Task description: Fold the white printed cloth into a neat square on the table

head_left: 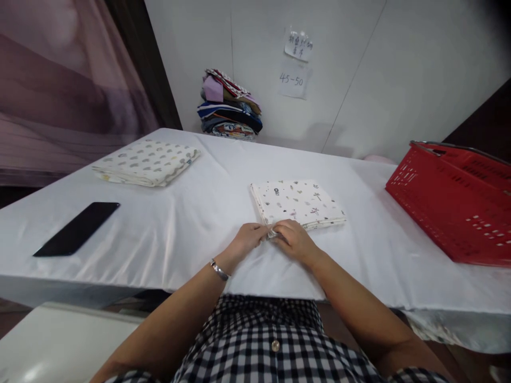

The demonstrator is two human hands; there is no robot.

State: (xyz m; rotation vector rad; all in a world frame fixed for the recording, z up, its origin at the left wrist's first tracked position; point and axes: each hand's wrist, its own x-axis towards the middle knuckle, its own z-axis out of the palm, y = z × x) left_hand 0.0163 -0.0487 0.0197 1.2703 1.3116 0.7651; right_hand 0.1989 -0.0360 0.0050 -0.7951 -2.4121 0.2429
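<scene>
A folded white cloth [297, 199] printed with small plants and figures lies flat on the white-covered table [207, 213] in front of me. Both my hands meet at its near left corner. My left hand [252, 235], with a silver bracelet at the wrist, pinches the edge of that corner. Close beside it, my right hand [293, 239] has its fingers bent over the same corner and grips the layers there. The fingertips partly cover the fabric between them.
Left on the table lie another folded cloth [147, 162] with grey shapes and a black phone-like slab [77, 229]. A red plastic basket [459, 205] stands at the right. Behind the far edge, a stack of folded fabrics [229, 106] rests against the wall, near paper notes [293, 80].
</scene>
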